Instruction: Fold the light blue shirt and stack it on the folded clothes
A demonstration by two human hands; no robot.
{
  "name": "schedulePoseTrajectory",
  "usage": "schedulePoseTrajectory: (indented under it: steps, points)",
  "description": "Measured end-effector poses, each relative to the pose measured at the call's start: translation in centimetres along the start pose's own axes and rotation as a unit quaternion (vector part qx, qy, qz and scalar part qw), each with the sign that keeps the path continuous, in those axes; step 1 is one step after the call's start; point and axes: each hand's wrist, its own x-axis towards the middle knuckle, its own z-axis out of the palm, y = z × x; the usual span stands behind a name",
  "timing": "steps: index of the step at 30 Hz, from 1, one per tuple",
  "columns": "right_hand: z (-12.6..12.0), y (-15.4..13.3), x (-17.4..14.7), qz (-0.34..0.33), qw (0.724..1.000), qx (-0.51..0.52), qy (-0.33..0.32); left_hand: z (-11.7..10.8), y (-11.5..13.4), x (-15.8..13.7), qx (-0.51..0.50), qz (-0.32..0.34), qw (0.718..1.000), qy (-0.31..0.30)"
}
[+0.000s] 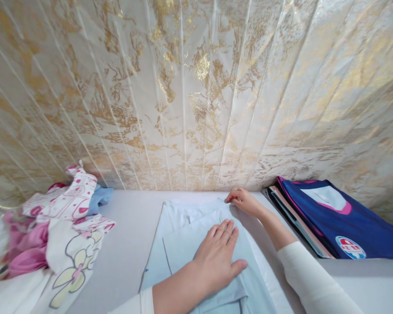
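A pale blue garment (180,237) lies spread on the white surface in front of me, one part of it folded over the rest. My left hand (216,255) rests flat on the folded layer, fingers stretched out and thumb apart. At the garment's far right corner, my right hand (244,203) has its fingers pinched together on the edge of the cloth. The near end of the garment is partly hidden by my left forearm and runs out of view at the bottom.
To the left is a loose heap of clothes (65,244), white, pink and patterned. A folded stack topped by a navy garment (356,222) with pink trim stands at the right. Behind the white surface (127,226) rises a gold-patterned, pleated covering (183,109).
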Motion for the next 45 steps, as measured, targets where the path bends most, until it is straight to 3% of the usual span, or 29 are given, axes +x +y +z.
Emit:
schedulePoseTrajectory:
  steps: [7,15,20,30,35,41,45]
  points:
    - [0.8,0.0,0.6,-0.009,1.0,-0.018,0.018,-0.1,0.1,-0.3,0.006,-0.01,1.0,0.024]
    - [-0.3,0.9,0.5,-0.014,0.997,-0.075,0.014,-0.5,-0.2,0.0,0.005,-0.03,0.998,0.05]
    - [0.3,0.8,0.4,-0.008,0.992,-0.122,0.003,-0.4,-0.2,0.0,0.014,-0.032,0.999,0.041]
    - [0.7,-0.7,1.0,0.021,0.979,-0.199,0.041,-1.1,0.4,-0.1,0.017,-0.056,0.998,0.033]
    - [1.7,-2.0,-0.3,0.025,0.979,-0.188,0.077,-1.0,0.1,-0.3,0.02,-0.058,0.996,0.059]
    - [5.4,-4.0,-2.9,-0.018,0.987,-0.13,0.092,-0.4,-0.8,0.4,0.068,-0.118,0.988,0.078]
    - [4.4,-4.9,-4.1,-0.013,0.989,-0.095,0.112,-1.9,-1.4,-0.4,0.086,-0.111,0.988,0.068]
